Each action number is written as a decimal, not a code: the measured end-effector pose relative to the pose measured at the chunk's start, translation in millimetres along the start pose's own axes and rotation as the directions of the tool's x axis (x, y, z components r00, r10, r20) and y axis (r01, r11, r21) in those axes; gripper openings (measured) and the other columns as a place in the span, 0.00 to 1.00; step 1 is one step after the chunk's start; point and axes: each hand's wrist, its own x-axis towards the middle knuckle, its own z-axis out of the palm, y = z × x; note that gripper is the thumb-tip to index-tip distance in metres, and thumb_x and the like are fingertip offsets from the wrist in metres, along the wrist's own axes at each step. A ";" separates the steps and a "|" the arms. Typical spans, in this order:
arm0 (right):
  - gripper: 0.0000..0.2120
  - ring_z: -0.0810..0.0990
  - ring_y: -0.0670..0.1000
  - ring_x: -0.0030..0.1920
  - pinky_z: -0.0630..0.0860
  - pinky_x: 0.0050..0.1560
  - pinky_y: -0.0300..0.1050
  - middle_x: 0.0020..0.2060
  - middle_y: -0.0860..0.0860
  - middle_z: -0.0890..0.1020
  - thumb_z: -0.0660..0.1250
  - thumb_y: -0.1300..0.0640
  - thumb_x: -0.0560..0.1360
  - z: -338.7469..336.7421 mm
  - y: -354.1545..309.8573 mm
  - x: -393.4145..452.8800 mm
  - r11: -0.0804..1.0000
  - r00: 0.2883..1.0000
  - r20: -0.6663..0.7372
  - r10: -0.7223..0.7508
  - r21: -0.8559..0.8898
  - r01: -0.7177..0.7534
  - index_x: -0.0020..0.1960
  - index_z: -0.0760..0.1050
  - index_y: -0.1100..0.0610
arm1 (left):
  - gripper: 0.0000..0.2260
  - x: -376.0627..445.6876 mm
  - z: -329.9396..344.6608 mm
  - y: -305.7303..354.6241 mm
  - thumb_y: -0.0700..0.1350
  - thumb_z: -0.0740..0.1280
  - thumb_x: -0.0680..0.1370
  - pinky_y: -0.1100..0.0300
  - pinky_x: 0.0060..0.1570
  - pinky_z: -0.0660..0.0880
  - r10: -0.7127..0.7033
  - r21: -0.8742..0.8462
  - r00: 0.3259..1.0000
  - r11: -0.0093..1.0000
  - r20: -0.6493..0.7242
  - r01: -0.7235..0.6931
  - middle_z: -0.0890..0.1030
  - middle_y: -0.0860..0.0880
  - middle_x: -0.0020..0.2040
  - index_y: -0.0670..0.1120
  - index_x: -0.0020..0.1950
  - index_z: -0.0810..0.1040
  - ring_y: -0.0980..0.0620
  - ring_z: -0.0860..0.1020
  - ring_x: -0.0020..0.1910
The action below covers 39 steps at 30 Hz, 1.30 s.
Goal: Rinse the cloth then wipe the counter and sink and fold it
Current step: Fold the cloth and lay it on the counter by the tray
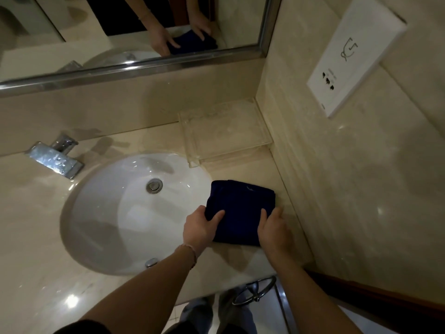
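Hands grip folded cloth near edge; long axis runs away.

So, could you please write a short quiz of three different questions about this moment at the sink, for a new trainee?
1. True or false: the blue cloth lies inside the sink.
2. Multiple choice: which hands hold the cloth? A) only the left hand B) only the right hand C) both hands
3. Fill in: the clear tray stands on the counter in the corner, behind the ____.

Key
1. False: it lies folded on the counter, right of the sink.
2. C: each hand grips a near corner.
3. cloth
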 end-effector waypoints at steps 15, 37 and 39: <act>0.16 0.77 0.53 0.42 0.76 0.42 0.48 0.45 0.54 0.79 0.57 0.44 0.83 0.1 48.2 -27.8 0.997 0.997 0.049 -0.059 0.055 0.056 0.55 0.70 0.57 | 0.16 -56.7 20.6 -28.5 0.62 0.69 0.78 0.57 0.37 0.80 -0.004 0.008 1.000 1.000 -0.019 0.004 0.80 0.53 0.41 0.50 0.48 0.77 0.55 0.79 0.39; 0.17 0.79 0.52 0.41 0.77 0.41 0.46 0.44 0.57 0.79 0.66 0.45 0.80 -16.1 -108.4 99.8 0.117 0.870 0.488 0.070 0.862 -0.493 0.53 0.75 0.61 | 0.18 81.0 -16.8 97.7 0.57 0.72 0.78 0.55 0.40 0.76 -0.297 -0.925 0.951 0.332 0.085 0.187 0.72 0.49 0.33 0.45 0.39 0.72 0.50 0.72 0.35; 0.21 0.82 0.56 0.52 0.79 0.48 0.47 0.55 0.62 0.80 0.65 0.46 0.81 -12.5 -119.0 111.1 0.055 0.841 0.541 0.019 0.839 -0.542 0.63 0.72 0.62 | 0.18 89.8 -15.1 103.0 0.56 0.72 0.79 0.57 0.40 0.77 -0.310 -0.947 0.944 0.253 0.115 0.198 0.73 0.46 0.37 0.45 0.39 0.71 0.48 0.73 0.39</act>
